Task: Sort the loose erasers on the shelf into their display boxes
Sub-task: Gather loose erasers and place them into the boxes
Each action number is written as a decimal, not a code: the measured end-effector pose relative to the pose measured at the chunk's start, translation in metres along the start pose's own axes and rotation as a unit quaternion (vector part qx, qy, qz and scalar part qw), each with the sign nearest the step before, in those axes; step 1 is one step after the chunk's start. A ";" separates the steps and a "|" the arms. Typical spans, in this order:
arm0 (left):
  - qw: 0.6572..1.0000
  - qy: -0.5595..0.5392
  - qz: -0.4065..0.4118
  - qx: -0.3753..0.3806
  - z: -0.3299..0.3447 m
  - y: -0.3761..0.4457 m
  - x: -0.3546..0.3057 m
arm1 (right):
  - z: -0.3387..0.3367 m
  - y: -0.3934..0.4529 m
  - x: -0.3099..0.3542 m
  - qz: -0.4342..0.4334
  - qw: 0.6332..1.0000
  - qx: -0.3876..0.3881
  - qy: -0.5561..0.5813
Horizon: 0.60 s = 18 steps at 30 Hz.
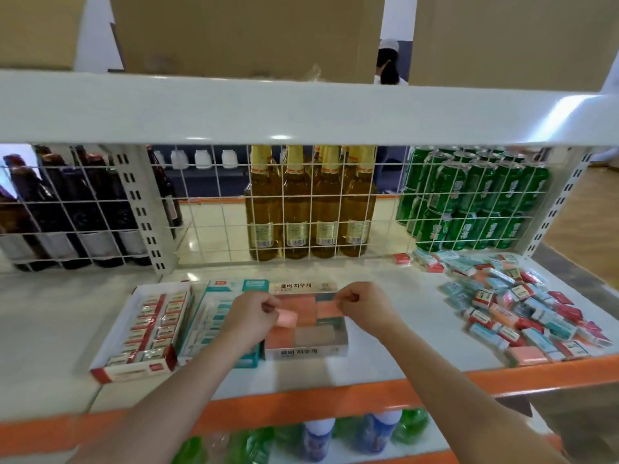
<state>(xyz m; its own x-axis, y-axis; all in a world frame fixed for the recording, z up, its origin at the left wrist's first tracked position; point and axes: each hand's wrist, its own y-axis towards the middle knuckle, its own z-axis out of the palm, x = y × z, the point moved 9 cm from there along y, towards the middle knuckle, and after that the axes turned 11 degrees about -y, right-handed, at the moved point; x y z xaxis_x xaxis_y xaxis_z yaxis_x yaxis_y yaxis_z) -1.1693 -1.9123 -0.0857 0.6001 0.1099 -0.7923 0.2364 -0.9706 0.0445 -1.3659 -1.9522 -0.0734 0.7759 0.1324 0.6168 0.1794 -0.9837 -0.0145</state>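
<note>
Three display boxes stand side by side on the white shelf (pixel 50 329): a red-and-white box (pixel 135 366) at the left, a teal box (pixel 214 289) in the middle, and a box of pink erasers (pixel 306 351) at the right. Over that pink box, my left hand (pixel 249 313) pinches a pink eraser (pixel 286 319). My right hand (pixel 363 304) pinches another pink eraser (pixel 326 308) just above the box. A heap of loose red, teal and pink erasers (pixel 516 303) lies at the shelf's right end.
Behind a white wire grid (pixel 214 212) stand dark bottles (pixel 77 209), yellow bottles (pixel 311 202) and green cans (pixel 469 199). Cardboard boxes (pixel 248 31) sit on the shelf above. Bottles (pixel 318 437) fill the shelf below the orange edge (pixel 301 403). A person (pixel 390 65) stands in the background.
</note>
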 end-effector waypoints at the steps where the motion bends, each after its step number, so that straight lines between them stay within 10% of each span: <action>1: 1.000 0.004 -0.003 0.003 -0.001 -0.001 0.003 | 0.004 0.001 0.003 -0.002 1.000 0.008 -0.009; 18: 0.994 0.090 -0.053 -0.034 0.002 0.005 0.014 | 0.028 -0.006 0.012 0.013 0.998 0.061 0.004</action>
<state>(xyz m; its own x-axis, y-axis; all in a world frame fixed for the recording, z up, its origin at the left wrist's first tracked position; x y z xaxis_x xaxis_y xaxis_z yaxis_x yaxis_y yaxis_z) -1.1616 -1.9162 -0.0978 0.6947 0.2538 -0.6730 0.3531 -0.9355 0.0117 -1.3407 -1.9417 -0.0879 0.7766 0.1053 0.6212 0.2321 -0.9644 -0.1267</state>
